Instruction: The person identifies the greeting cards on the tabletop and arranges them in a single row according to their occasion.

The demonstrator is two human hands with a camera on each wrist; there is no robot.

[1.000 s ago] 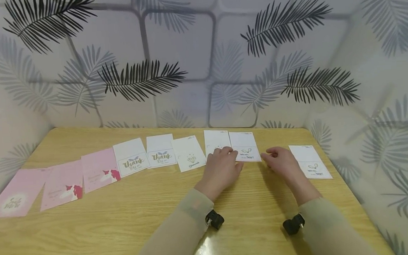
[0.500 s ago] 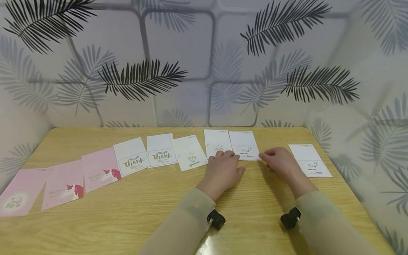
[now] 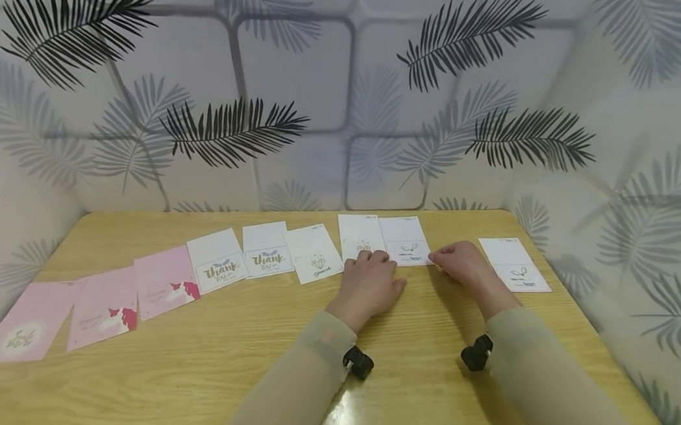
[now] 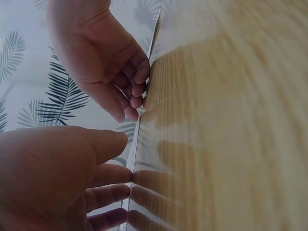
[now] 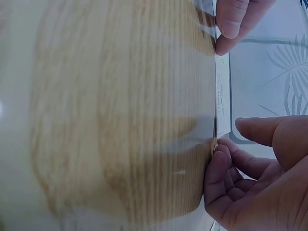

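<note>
My left hand point(image 3: 365, 289) rests at the front edge of a white diamond card point(image 3: 360, 227), fingertips touching down along the line of cards. In the left wrist view its fingers point(image 4: 110, 174) are nearly straight, thumb raised. A white heart card point(image 3: 401, 231) lies flat right beside the diamond card. At this card's front right corner is my right hand point(image 3: 463, 263). Its index fingertip meets the card edge point(image 5: 222, 96) in the right wrist view. The thumb there stands apart from the index finger, and the other fingers bend loosely inward.
A second heart card point(image 3: 516, 263) lies alone to the right. Leftward run another diamond card point(image 3: 313, 250), two thank-you cards point(image 3: 216, 246) point(image 3: 266, 233) and several pink cards point(image 3: 102, 292). All lie on the wooden table point(image 3: 210, 376), with a leaf-patterned wall point(image 3: 334, 109) behind.
My right hand has moved left and its fingertips have come to the heart card's front right corner. The left hand stays nearly in place, and the head view has shifted slightly.
</note>
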